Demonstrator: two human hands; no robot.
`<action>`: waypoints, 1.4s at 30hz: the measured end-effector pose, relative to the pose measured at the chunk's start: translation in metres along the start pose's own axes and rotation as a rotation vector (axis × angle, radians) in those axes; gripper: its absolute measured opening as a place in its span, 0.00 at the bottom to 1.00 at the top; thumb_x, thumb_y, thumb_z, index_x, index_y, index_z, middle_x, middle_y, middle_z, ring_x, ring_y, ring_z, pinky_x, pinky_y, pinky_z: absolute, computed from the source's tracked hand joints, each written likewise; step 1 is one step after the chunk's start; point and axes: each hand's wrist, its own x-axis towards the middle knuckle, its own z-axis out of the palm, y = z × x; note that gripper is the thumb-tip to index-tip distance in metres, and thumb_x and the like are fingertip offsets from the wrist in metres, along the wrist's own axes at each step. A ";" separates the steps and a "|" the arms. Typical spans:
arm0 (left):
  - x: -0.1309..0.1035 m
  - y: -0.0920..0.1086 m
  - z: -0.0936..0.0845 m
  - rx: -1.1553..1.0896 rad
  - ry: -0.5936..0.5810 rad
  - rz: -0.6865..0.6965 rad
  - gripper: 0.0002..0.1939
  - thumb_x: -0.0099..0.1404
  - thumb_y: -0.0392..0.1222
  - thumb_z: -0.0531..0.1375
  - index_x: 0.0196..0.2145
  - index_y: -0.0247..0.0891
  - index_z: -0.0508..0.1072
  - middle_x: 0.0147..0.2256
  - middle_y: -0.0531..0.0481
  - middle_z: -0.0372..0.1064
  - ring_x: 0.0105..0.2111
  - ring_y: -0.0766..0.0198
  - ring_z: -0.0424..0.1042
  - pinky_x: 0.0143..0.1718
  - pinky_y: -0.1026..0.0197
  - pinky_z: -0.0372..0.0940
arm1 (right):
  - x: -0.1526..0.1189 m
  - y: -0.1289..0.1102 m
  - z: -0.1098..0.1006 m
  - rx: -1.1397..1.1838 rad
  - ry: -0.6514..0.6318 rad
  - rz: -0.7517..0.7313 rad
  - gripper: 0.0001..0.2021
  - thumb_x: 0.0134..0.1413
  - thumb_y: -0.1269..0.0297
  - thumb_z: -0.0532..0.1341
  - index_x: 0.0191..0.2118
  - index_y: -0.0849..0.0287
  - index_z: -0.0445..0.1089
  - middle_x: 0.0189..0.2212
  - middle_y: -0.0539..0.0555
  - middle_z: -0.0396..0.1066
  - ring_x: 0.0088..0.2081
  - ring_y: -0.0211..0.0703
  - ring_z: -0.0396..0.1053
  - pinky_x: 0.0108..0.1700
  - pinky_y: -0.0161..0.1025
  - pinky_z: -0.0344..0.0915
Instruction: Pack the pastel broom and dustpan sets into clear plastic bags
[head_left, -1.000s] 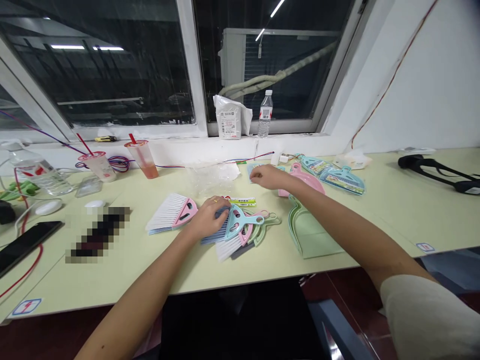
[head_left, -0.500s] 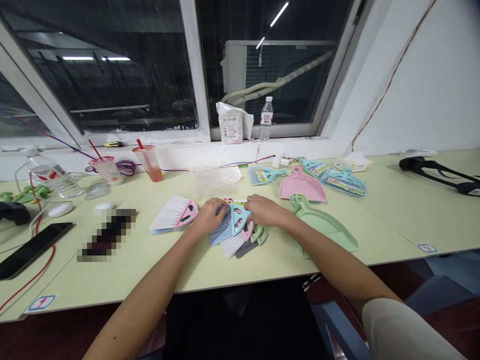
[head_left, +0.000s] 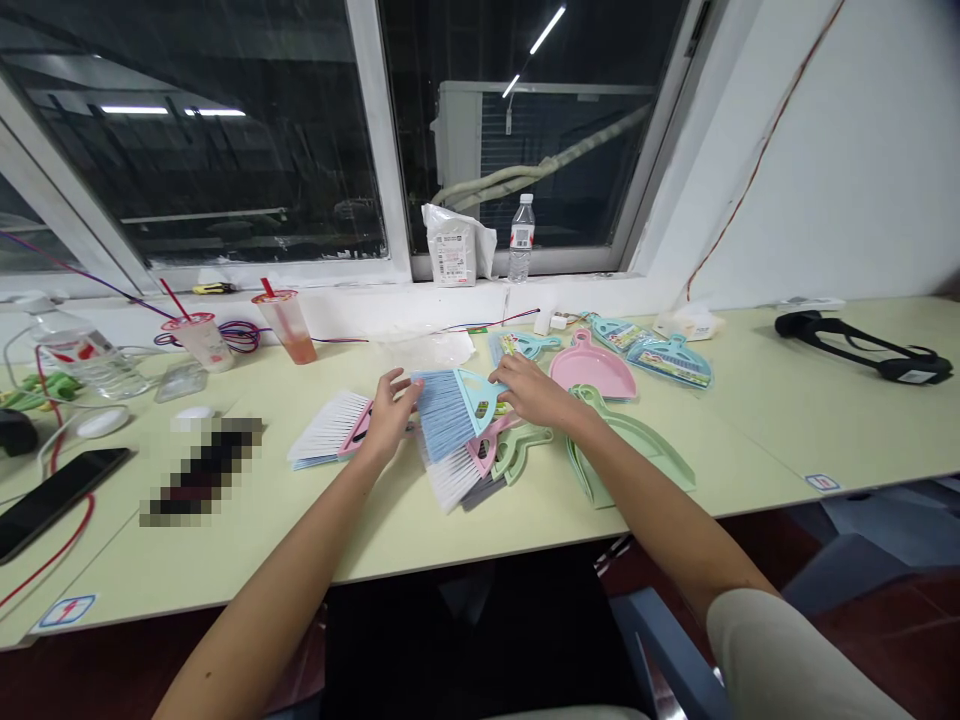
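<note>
My right hand (head_left: 523, 388) grips the handle of a light blue hand brush (head_left: 448, 412), lifted slightly with its blue bristles pointing left. At the bristle ends is my left hand (head_left: 391, 415), fingers curved and apart, the thumb against or just beside the bristles. Below the blue brush lie a pink brush (head_left: 484, 450) with white bristles and a green brush (head_left: 523, 452) with grey bristles. Left of them, partly behind my left hand, rests a stack of brushes (head_left: 328, 428), a pink one with white bristles on top.
Green dustpans (head_left: 637, 450) and a pink dustpan (head_left: 596, 370) lie to the right. Behind them are bagged blue brush sets (head_left: 671, 362). Two drink cups (head_left: 289, 325), a clear plastic wrapper (head_left: 427, 348) and a phone (head_left: 60, 500) are on the table. A water bottle (head_left: 521, 240) stands on the sill.
The blue brush has risen off the pile in my right hand, its bristles tilted up. My left hand has shifted left to the bristle ends. The view has turned slightly right.
</note>
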 end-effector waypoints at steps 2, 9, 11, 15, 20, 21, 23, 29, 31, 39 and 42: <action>0.000 0.006 0.000 -0.193 -0.066 -0.163 0.33 0.61 0.56 0.68 0.58 0.43 0.65 0.48 0.42 0.73 0.41 0.55 0.77 0.40 0.53 0.73 | 0.001 -0.005 0.003 0.021 0.019 -0.034 0.12 0.64 0.72 0.60 0.51 0.62 0.73 0.47 0.62 0.67 0.52 0.55 0.62 0.56 0.48 0.61; -0.002 0.007 0.000 -0.277 -0.114 -0.246 0.27 0.50 0.41 0.75 0.46 0.38 0.72 0.41 0.45 0.77 0.40 0.55 0.78 0.43 0.52 0.74 | 0.000 -0.004 0.007 0.142 -0.036 0.012 0.17 0.66 0.67 0.60 0.58 0.59 0.72 0.51 0.62 0.70 0.56 0.54 0.65 0.59 0.50 0.63; 0.000 0.002 -0.002 -0.272 -0.110 -0.262 0.26 0.50 0.41 0.76 0.45 0.38 0.73 0.43 0.43 0.78 0.42 0.53 0.79 0.44 0.50 0.75 | -0.006 0.007 -0.011 0.208 0.035 0.071 0.18 0.66 0.64 0.59 0.59 0.57 0.71 0.54 0.61 0.70 0.57 0.53 0.66 0.59 0.50 0.63; 0.003 -0.004 -0.003 -0.248 -0.137 -0.283 0.26 0.50 0.42 0.76 0.46 0.37 0.74 0.45 0.40 0.78 0.43 0.50 0.80 0.45 0.48 0.75 | -0.031 0.041 -0.059 0.198 0.255 0.324 0.16 0.69 0.63 0.54 0.55 0.59 0.74 0.52 0.61 0.74 0.52 0.51 0.71 0.55 0.44 0.66; 0.000 -0.002 0.000 -0.238 -0.166 -0.282 0.24 0.52 0.42 0.76 0.45 0.36 0.74 0.46 0.39 0.78 0.43 0.49 0.80 0.46 0.47 0.76 | -0.091 0.084 -0.084 0.089 0.000 0.721 0.13 0.65 0.59 0.58 0.49 0.57 0.76 0.49 0.60 0.77 0.47 0.51 0.74 0.47 0.41 0.67; -0.001 -0.001 0.000 -0.239 -0.162 -0.281 0.24 0.52 0.42 0.76 0.44 0.36 0.74 0.45 0.39 0.78 0.43 0.49 0.80 0.46 0.47 0.75 | -0.104 0.090 -0.082 0.082 -0.072 0.757 0.14 0.64 0.58 0.59 0.50 0.57 0.75 0.50 0.60 0.77 0.48 0.52 0.74 0.47 0.40 0.67; -0.001 0.001 0.001 -0.238 -0.148 -0.284 0.24 0.51 0.41 0.76 0.43 0.36 0.74 0.45 0.39 0.78 0.43 0.49 0.80 0.45 0.47 0.75 | -0.128 0.099 -0.073 0.083 -0.190 0.797 0.17 0.61 0.56 0.62 0.52 0.58 0.74 0.51 0.62 0.76 0.48 0.53 0.74 0.46 0.41 0.68; 0.000 -0.004 0.003 -0.212 -0.147 -0.263 0.25 0.52 0.44 0.75 0.45 0.38 0.72 0.43 0.41 0.77 0.41 0.51 0.79 0.42 0.48 0.75 | -0.160 0.105 -0.043 0.054 -0.187 0.735 0.11 0.55 0.62 0.64 0.44 0.56 0.74 0.48 0.59 0.76 0.47 0.51 0.74 0.45 0.41 0.68; 0.001 -0.008 0.003 -0.131 -0.119 -0.216 0.29 0.52 0.45 0.74 0.49 0.40 0.70 0.42 0.43 0.76 0.39 0.52 0.78 0.40 0.50 0.74 | -0.160 0.106 -0.035 0.007 -0.155 0.721 0.06 0.56 0.64 0.63 0.39 0.56 0.74 0.44 0.58 0.76 0.44 0.50 0.74 0.44 0.41 0.67; 0.009 -0.010 -0.004 0.626 -0.042 0.181 0.32 0.58 0.51 0.68 0.59 0.43 0.67 0.47 0.41 0.70 0.50 0.46 0.71 0.50 0.47 0.66 | -0.157 0.107 -0.023 0.016 0.014 0.738 0.05 0.57 0.64 0.61 0.38 0.56 0.72 0.43 0.58 0.76 0.44 0.50 0.72 0.45 0.42 0.65; 0.012 -0.010 -0.008 0.755 -0.074 0.279 0.20 0.61 0.50 0.66 0.49 0.40 0.75 0.49 0.38 0.69 0.54 0.43 0.69 0.55 0.44 0.63 | -0.159 0.106 -0.032 0.107 0.092 0.764 0.05 0.57 0.63 0.59 0.38 0.55 0.72 0.40 0.56 0.77 0.42 0.49 0.73 0.44 0.41 0.66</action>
